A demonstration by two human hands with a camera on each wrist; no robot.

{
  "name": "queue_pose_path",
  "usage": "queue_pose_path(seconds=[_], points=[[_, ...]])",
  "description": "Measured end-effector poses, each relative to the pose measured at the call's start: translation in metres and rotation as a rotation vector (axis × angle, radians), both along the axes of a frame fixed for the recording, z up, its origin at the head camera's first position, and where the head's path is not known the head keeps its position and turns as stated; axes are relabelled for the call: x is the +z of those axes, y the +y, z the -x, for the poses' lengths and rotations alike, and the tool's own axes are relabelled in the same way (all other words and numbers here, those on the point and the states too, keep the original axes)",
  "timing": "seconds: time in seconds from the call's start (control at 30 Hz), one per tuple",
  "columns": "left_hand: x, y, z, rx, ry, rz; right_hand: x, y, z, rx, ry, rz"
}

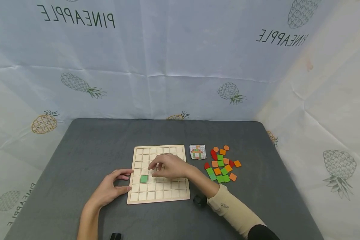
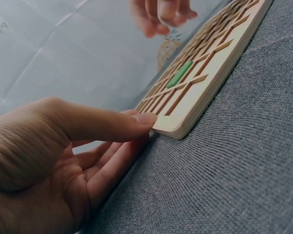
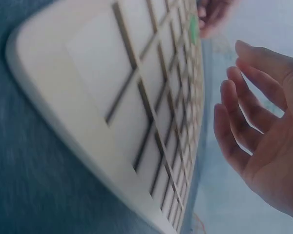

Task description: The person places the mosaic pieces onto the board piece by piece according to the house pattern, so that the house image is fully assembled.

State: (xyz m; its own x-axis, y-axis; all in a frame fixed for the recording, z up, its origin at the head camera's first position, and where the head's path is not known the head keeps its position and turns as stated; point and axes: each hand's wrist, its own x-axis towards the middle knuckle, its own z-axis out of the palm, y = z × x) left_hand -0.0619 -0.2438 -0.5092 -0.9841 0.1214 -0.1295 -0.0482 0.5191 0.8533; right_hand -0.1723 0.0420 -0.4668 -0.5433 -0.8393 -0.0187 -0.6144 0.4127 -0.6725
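A square wooden grid board (image 1: 158,201) lies on the dark grey table, with one green square tile (image 1: 143,179) set in a cell left of its middle. My left hand (image 1: 109,187) touches the board's left edge, thumb and fingertips spread apart along it. In the left wrist view the thumb (image 2: 132,124) rests right at the board's corner. Above the board hovers my right hand (image 1: 169,166), its fingers loosely bent and nothing between them. The right wrist view shows these fingers (image 3: 244,112) relaxed and apart, raised off the grid.
Right of the board lies a small pattern card (image 1: 197,152) with a coloured grid picture. Beyond it is a loose spread of green, orange and red pieces (image 1: 220,163). A black object (image 1: 199,200) sits by the board's near right corner, and another (image 1: 115,236) at the front edge.
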Motion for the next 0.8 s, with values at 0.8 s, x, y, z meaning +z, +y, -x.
queue_pose_path(seconds=[0.8], points=[[0.002, 0.002, -0.003, -0.003, -0.014, 0.006, 0.026, 0.088, 0.007, -0.18, 0.012, 0.105]])
